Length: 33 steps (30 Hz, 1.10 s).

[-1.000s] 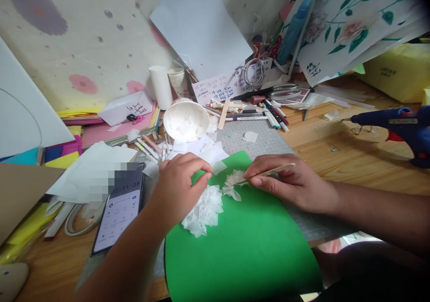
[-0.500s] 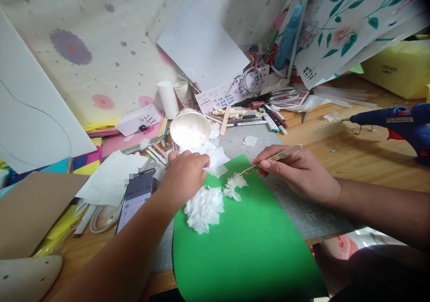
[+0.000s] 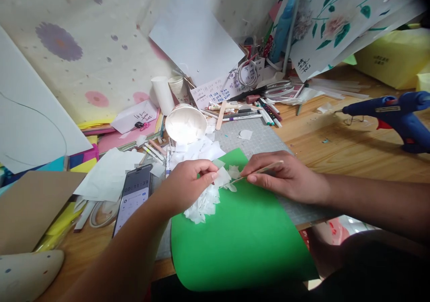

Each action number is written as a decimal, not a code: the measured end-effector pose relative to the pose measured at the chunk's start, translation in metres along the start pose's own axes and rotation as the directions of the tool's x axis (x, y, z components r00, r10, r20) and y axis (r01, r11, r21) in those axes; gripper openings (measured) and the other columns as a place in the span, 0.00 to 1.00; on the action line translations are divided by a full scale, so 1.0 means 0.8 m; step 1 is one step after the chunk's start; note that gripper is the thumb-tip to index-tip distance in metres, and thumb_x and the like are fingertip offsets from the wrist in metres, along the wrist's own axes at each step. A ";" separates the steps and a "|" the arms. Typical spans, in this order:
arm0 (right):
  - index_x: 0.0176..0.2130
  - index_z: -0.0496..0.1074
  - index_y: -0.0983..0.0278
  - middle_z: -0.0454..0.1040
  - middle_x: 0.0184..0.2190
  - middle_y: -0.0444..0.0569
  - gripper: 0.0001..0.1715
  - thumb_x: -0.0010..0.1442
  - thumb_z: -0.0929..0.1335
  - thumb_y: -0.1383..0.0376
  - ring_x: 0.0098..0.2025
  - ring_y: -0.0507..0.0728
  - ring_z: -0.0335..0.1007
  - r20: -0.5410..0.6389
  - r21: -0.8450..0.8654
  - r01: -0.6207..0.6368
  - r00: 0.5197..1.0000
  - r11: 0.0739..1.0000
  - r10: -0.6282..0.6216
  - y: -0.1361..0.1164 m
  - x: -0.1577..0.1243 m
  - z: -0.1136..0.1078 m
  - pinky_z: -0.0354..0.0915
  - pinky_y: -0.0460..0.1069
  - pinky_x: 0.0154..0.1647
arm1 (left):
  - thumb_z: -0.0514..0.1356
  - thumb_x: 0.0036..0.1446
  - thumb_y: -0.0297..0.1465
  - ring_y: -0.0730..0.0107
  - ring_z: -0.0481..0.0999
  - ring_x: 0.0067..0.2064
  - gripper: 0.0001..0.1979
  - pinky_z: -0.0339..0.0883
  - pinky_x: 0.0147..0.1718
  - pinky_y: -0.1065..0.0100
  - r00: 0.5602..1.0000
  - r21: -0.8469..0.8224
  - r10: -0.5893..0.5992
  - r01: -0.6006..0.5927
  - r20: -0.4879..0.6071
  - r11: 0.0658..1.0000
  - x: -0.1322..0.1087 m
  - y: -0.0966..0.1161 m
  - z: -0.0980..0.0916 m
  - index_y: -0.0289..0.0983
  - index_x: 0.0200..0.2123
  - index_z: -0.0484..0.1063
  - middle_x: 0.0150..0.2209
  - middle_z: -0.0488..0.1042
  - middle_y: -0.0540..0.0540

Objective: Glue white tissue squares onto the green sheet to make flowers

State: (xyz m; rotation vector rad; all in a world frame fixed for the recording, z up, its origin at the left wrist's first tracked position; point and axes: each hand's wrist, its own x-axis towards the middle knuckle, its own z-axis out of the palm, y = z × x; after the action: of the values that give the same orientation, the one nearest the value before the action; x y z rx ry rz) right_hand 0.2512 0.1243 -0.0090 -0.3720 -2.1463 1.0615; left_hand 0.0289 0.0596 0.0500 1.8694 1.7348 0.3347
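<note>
A green sheet (image 3: 235, 239) lies over the grey cutting mat, its lower end curling past the table edge. Clustered white paper pieces (image 3: 203, 206) cover its upper left, partly behind my left hand (image 3: 190, 183). Thumb and fingers of that hand pinch a small white paper piece (image 3: 222, 176). My right hand (image 3: 285, 176) grips a thin wooden stick (image 3: 267, 168), whose tip points at a smaller white paper cluster (image 3: 234, 172). Both hands are close together above the sheet. Loose white paper pieces (image 3: 201, 151) lie just beyond it, before a tilted white paper cup (image 3: 186, 123).
A phone (image 3: 134, 194) lies left of my left forearm. Blue glue gun (image 3: 396, 114) stands at the right. Markers (image 3: 268, 112) and another wooden stick (image 3: 221, 115) are at the back. A brown board (image 3: 36, 208) is at far left.
My left hand has moved from the loose paper pile toward the small cluster, now with a paper piece between its fingers. The stick in my right hand has tilted. The view has shifted slightly.
</note>
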 end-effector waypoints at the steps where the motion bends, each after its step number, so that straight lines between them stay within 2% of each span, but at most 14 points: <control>1: 0.38 0.75 0.70 0.78 0.33 0.52 0.09 0.61 0.66 0.67 0.35 0.52 0.74 0.020 -0.007 0.024 1.000 1.000 -0.024 0.001 -0.002 0.002 0.68 0.46 0.37 | 0.53 0.57 0.36 0.71 0.69 0.30 0.11 0.61 0.31 0.70 1.000 -0.021 -0.006 0.006 0.009 1.000 0.001 0.000 0.003 0.38 0.29 0.72 0.26 0.71 0.53; 4: 0.38 0.75 0.70 0.78 0.33 0.54 0.09 0.61 0.66 0.69 0.35 0.52 0.73 0.069 -0.038 0.094 0.993 0.995 -0.091 0.000 -0.005 0.005 0.68 0.47 0.37 | 0.56 0.55 0.34 0.73 0.68 0.30 0.07 0.60 0.32 0.71 1.000 -0.094 -0.017 0.019 0.016 0.995 0.004 -0.001 0.010 0.37 0.28 0.70 0.26 0.69 0.54; 8: 0.39 0.75 0.71 0.77 0.32 0.55 0.09 0.61 0.65 0.71 0.35 0.53 0.73 0.118 -0.049 0.160 0.981 0.986 -0.154 -0.007 -0.007 0.004 0.68 0.47 0.37 | 0.58 0.53 0.32 0.74 0.68 0.31 0.05 0.61 0.33 0.71 0.999 -0.185 -0.025 0.016 -0.043 0.983 0.008 -0.007 0.014 0.37 0.29 0.69 0.27 0.69 0.54; 11: 0.39 0.73 0.70 0.77 0.31 0.53 0.08 0.60 0.65 0.73 0.34 0.52 0.72 0.039 -0.043 0.172 0.985 0.984 -0.171 -0.011 -0.008 0.000 0.68 0.47 0.36 | 0.60 0.52 0.33 0.73 0.68 0.31 0.05 0.61 0.33 0.71 0.995 -0.238 -0.034 0.012 -0.088 0.971 0.009 -0.016 0.014 0.38 0.29 0.68 0.27 0.68 0.54; 13: 0.39 0.73 0.69 0.77 0.31 0.53 0.07 0.60 0.65 0.73 0.33 0.51 0.72 -0.021 -0.068 0.139 0.990 0.988 -0.141 -0.011 -0.008 -0.001 0.68 0.46 0.35 | 0.60 0.52 0.33 0.73 0.68 0.31 0.05 0.61 0.33 0.71 0.994 -0.261 -0.038 0.012 -0.098 0.965 0.010 -0.021 0.013 0.38 0.29 0.67 0.27 0.68 0.54; 15: 0.39 0.73 0.69 0.77 0.31 0.53 0.07 0.60 0.65 0.72 0.33 0.51 0.73 -0.027 -0.103 0.098 0.994 0.990 -0.102 -0.008 -0.009 0.000 0.68 0.46 0.35 | 0.60 0.52 0.33 0.73 0.69 0.31 0.06 0.61 0.33 0.70 0.996 -0.273 -0.032 0.009 -0.080 0.962 0.010 -0.023 0.012 0.38 0.28 0.67 0.26 0.69 0.54; 19: 0.40 0.74 0.68 0.77 0.33 0.52 0.08 0.61 0.65 0.72 0.35 0.52 0.73 0.029 -0.154 0.122 0.992 0.980 -0.119 -0.003 -0.008 0.004 0.69 0.47 0.37 | 0.57 0.54 0.32 0.73 0.69 0.31 0.05 0.61 0.33 0.70 0.999 -0.251 0.006 -0.016 -0.039 0.968 0.010 -0.021 0.011 0.38 0.28 0.68 0.26 0.71 0.53; 25: 0.43 0.74 0.70 0.78 0.33 0.54 0.11 0.62 0.64 0.71 0.37 0.54 0.72 0.129 -0.181 0.185 0.978 0.966 -0.163 -0.006 -0.007 0.007 0.68 0.49 0.38 | 0.58 0.52 0.30 0.74 0.68 0.31 0.02 0.62 0.33 0.71 0.997 -0.202 0.031 -0.044 -0.066 0.978 0.010 -0.017 0.017 0.38 0.28 0.68 0.27 0.68 0.54; 30: 0.42 0.74 0.70 0.77 0.33 0.55 0.10 0.62 0.65 0.71 0.36 0.54 0.72 0.142 -0.182 0.207 0.973 0.961 -0.182 -0.008 -0.009 0.005 0.68 0.50 0.37 | 0.58 0.53 0.31 0.74 0.68 0.30 0.03 0.62 0.31 0.73 0.999 -0.185 0.031 -0.032 -0.009 0.982 0.011 -0.013 0.026 0.38 0.29 0.68 0.26 0.68 0.54; 33: 0.40 0.73 0.69 0.77 0.30 0.53 0.09 0.60 0.64 0.74 0.33 0.53 0.72 0.107 -0.132 0.224 0.972 0.966 -0.211 -0.013 -0.010 -0.004 0.68 0.49 0.35 | 0.58 0.52 0.31 0.74 0.69 0.30 0.02 0.61 0.30 0.73 1.000 -0.116 0.011 -0.012 -0.011 0.993 0.011 -0.012 0.031 0.39 0.30 0.68 0.26 0.70 0.54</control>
State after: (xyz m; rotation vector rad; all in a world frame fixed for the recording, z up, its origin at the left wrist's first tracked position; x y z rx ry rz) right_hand 0.2594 0.1153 -0.0030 -0.1496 -2.2914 0.8175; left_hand 0.0355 0.0626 0.0233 1.7983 1.6754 0.4405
